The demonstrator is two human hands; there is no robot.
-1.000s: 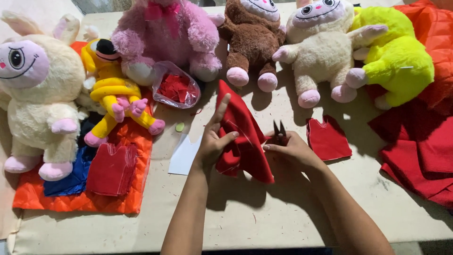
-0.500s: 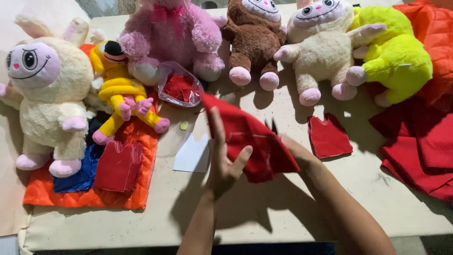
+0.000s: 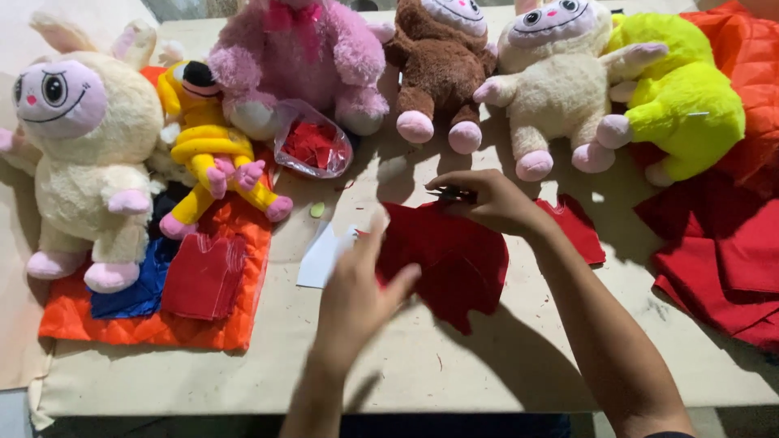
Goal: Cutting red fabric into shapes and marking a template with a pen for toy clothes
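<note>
A red fabric piece [image 3: 450,264] lies in the middle of the beige table [image 3: 503,365]. My right hand [image 3: 487,201] sits at its far edge, closed on small dark scissors [image 3: 451,195] whose tips point left. My left hand [image 3: 357,296] is blurred by motion at the fabric's left edge. Its fingers are spread and its thumb lies over the cloth. A smaller red cut piece [image 3: 583,231] lies just right of my right wrist. A white paper shape [image 3: 320,255] rests left of the fabric.
Several plush toys line the back: cream [image 3: 89,162], yellow [image 3: 207,150], pink [image 3: 300,57], brown [image 3: 438,73], cream [image 3: 552,97] and neon green [image 3: 686,109]. A clear bag of red scraps [image 3: 312,146] sits among them. Orange quilted cloth [image 3: 162,328] lies left, a red cloth pile [image 3: 722,251] right.
The red fabric, held up and folded before, now lies flatter on the table. My right hand moved with the scissors to its far edge. My left hand let its fingers spread.
</note>
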